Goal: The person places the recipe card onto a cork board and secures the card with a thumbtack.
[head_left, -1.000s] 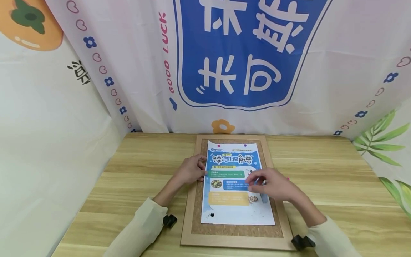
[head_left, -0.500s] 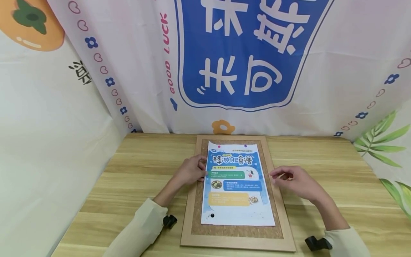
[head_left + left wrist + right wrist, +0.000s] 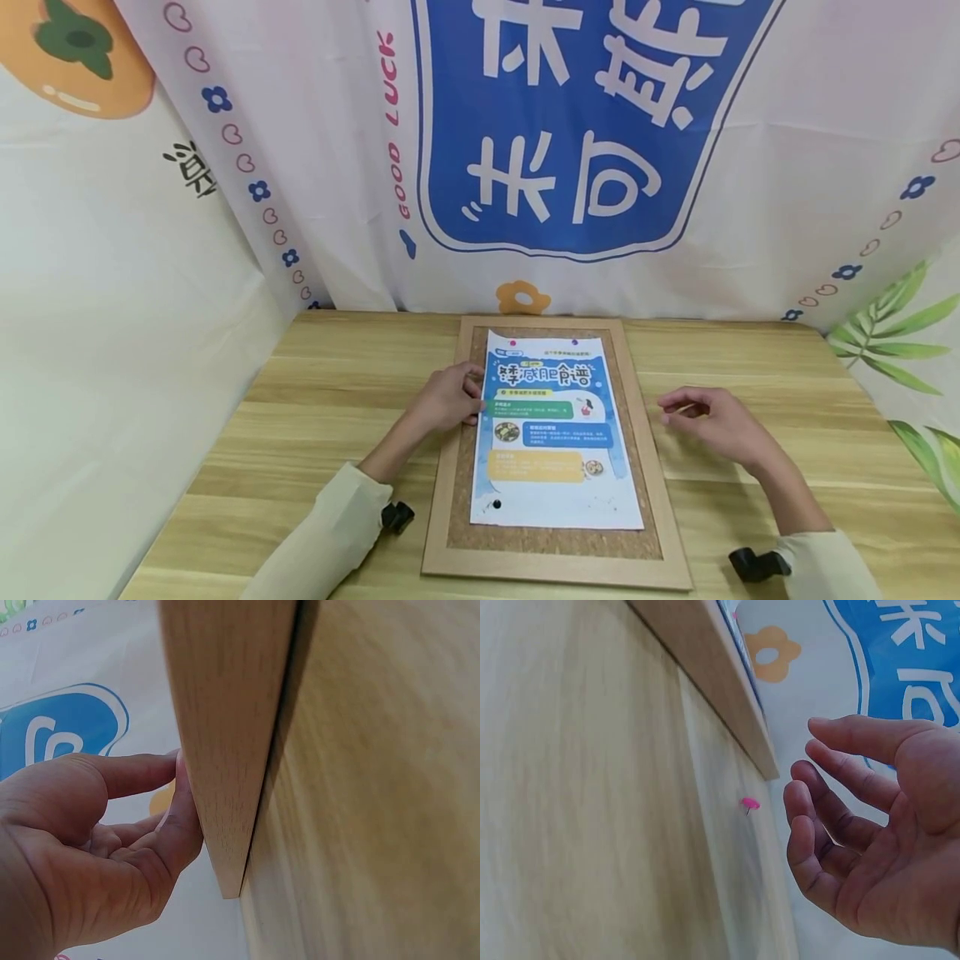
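Note:
A printed paper sheet [image 3: 555, 508] lies on a wood-framed corkboard [image 3: 555, 540]. Pins show at its corners: pink [image 3: 513, 342] top left, purple [image 3: 574, 342] top right, black [image 3: 497, 504] bottom left. My left hand [image 3: 447, 396] lies over the board's left frame, thumb and fingertips together at the sheet's left edge; whether they pinch the paper is unclear. To the right of the board, my right hand [image 3: 712, 425] hovers with loosely bent fingers, holding nothing. In the right wrist view, a loose pink push pin [image 3: 750, 803] is on the table near those fingers.
The board sits on a wood-grain table [image 3: 345, 367], reaching nearly to its back edge. A printed curtain [image 3: 337, 167] hangs behind. Black wrist mounts [image 3: 397, 517] are on both sleeves.
My right hand has moved from above the sheet's right side, out past the board's right frame, over the table. The left hand stays in place, and the sheet has not shifted.

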Tool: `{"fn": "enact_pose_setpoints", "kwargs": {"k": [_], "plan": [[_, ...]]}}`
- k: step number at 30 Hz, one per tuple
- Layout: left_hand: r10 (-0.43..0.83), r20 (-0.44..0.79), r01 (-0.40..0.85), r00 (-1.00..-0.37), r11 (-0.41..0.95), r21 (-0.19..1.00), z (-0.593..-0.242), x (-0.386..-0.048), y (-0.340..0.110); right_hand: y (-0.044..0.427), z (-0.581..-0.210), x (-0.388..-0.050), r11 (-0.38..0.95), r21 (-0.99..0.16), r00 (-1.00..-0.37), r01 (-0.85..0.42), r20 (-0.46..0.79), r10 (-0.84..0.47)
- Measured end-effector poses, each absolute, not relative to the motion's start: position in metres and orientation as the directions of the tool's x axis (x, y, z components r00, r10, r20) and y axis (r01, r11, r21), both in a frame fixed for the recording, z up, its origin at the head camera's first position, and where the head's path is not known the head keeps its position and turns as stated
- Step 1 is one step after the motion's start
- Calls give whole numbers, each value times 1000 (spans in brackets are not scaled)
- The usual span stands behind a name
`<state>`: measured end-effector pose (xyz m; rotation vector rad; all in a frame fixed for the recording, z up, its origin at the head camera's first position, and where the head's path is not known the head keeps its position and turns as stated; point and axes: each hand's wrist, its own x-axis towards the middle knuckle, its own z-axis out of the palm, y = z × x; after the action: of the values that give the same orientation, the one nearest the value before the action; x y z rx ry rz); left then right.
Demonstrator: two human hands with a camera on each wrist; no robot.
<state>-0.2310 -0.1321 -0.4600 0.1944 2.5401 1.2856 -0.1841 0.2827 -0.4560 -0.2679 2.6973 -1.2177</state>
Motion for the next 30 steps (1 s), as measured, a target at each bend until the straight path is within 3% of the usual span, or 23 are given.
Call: {"fn": "enact_pose_setpoints", "kwargs": {"k": [30], "plan": [[244,-188,-5,-951,597,802,-459,-231,-132,309,-478,-200,706,-698,-965,-121,-85,-250]]}}
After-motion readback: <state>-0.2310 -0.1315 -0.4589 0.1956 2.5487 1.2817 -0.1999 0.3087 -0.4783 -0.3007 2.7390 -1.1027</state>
